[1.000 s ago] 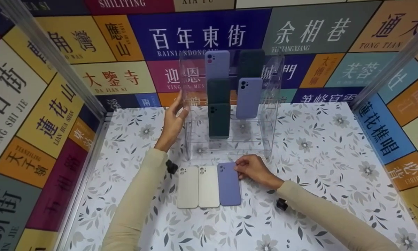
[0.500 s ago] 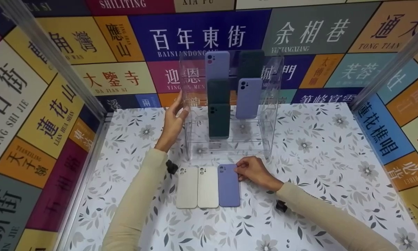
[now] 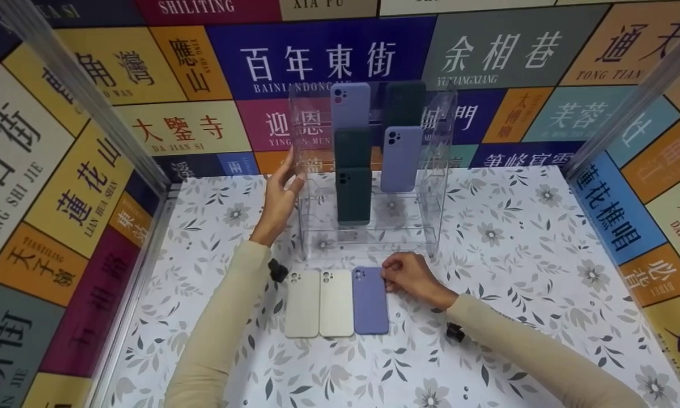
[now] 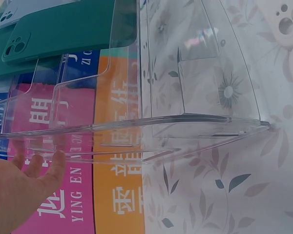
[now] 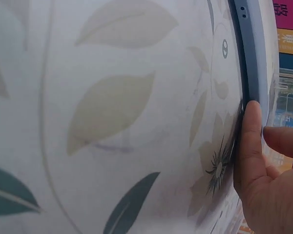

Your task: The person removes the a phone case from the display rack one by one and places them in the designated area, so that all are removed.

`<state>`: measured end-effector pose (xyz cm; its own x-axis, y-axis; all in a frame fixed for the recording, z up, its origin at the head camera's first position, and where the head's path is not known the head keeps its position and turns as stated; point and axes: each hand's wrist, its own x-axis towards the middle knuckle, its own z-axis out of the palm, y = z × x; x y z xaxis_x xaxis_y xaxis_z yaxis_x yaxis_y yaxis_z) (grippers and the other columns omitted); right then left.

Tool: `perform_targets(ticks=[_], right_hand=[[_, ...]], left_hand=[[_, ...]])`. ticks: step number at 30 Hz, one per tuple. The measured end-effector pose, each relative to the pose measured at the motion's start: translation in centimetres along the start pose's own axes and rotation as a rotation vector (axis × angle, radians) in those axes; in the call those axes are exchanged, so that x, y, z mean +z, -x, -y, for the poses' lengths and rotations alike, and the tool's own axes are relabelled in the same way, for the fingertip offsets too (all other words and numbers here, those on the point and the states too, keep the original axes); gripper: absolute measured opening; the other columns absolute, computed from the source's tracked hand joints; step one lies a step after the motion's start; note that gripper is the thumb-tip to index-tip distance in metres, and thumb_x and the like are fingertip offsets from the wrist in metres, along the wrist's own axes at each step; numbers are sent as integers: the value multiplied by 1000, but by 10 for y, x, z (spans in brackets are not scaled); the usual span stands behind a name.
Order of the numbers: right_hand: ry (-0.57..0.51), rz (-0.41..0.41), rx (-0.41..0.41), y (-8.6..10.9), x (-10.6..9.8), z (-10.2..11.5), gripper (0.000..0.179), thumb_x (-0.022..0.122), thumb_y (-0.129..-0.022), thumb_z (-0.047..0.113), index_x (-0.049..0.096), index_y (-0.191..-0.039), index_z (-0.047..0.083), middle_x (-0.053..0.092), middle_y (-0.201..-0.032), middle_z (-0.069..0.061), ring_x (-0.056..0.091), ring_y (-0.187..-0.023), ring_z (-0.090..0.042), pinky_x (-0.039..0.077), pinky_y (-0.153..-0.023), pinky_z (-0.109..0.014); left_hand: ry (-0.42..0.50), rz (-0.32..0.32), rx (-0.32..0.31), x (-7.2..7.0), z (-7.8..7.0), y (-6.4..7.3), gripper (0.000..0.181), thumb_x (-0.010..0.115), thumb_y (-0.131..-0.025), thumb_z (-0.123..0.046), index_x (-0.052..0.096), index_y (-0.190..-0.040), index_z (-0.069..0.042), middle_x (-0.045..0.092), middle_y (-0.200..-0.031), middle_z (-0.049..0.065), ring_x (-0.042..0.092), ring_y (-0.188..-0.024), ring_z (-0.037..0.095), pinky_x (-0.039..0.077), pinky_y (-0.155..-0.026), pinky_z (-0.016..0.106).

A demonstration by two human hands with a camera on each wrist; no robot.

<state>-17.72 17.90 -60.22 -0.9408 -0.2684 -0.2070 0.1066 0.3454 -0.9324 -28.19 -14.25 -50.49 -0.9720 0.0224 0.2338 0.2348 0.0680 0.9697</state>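
Observation:
On the table lie three phone cases in a row: a cream phone case [image 3: 303, 306], a white phone case [image 3: 336, 306] and a purple phone case [image 3: 371, 303]. My right hand [image 3: 413, 279] pinches the purple case near its upper right corner. The right wrist view shows the index finger [image 5: 252, 122] along the case's edge. Behind the row stands a clear display stand [image 3: 368, 237], whose left side panel my left hand [image 3: 277, 204] holds. In the left wrist view, several fingertips [image 4: 58, 158] lie along the outer face of that panel; the thumb is mostly hidden.
Several cases stand on the display: a purple one [image 3: 351, 105] at upper left, a dark green one [image 3: 405, 105] at upper right, another purple one [image 3: 401, 160] below it, and a green one [image 3: 354, 198] lowest. Printed panels [image 3: 328, 54] wall in the flower-patterned table [image 3: 504, 249].
The purple case on the table has turned slightly and now lies straighter beside the white one. My right hand stays at its corner. My left hand has not visibly moved on the stand.

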Motion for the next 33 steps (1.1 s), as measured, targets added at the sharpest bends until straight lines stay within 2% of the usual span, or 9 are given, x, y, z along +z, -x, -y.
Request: perform_targets(ticks=[5,10,14,19,24,28,33], right_hand=[[28,-25,-34,0,-4,6,18,72,-98,-3,74,-111,-14,79,-87,-24,78,-66,-29,64,-58,-31],[55,-28,-65,1,-13,17,19,73,-100,0,75,-113,-13,78,-94,-27,80,-76,-39,67,-62,-39],[42,-16,-125,0,-22,28,19,73,-101,0,74,-115,-14,77,-102,-30,80,-82,-38,69,-71,-42],[51,-6,-208,-4,-37,46,16,74,-102,1,77,-114,-9,77,-102,-29,78,-83,-33,68,-73,-39],[74,-4,-243,-6,-52,62,16,75,-103,6,79,-117,-2,77,-102,-25,76,-90,-42,68,-76,-39],[102,-11,-257,-10,-60,74,18,76,-104,10,79,-118,-1,79,-105,-21,77,-92,-37,68,-79,-41],[124,-23,-278,-14,-68,86,20,77,-104,12,80,-120,0,80,-106,-20,77,-87,-19,66,-78,-33]], left_hand=[[0,-1,-2,-1,0,-1,69,56,-112,-2,28,-175,-11,33,-180,5,43,-157,35,43,-126,47],[11,-4,-2,-1,1,-1,70,55,-111,1,29,-175,-12,35,-179,8,44,-156,39,43,-126,48],[8,-1,2,0,1,-3,70,54,-111,2,29,-175,-12,34,-179,7,45,-155,37,43,-126,46],[13,2,-1,2,0,-3,70,56,-111,0,30,-175,-14,35,-179,6,46,-155,35,46,-124,46],[8,5,-26,2,-1,-2,72,58,-112,-3,30,-175,-20,34,-180,3,44,-156,34,44,-125,46],[7,-3,-22,1,-1,-3,71,57,-112,-1,31,-175,-20,34,-179,3,46,-155,33,45,-124,44],[6,-12,-11,0,0,-2,71,57,-112,0,31,-175,-18,33,-180,4,45,-156,35,46,-124,44]])
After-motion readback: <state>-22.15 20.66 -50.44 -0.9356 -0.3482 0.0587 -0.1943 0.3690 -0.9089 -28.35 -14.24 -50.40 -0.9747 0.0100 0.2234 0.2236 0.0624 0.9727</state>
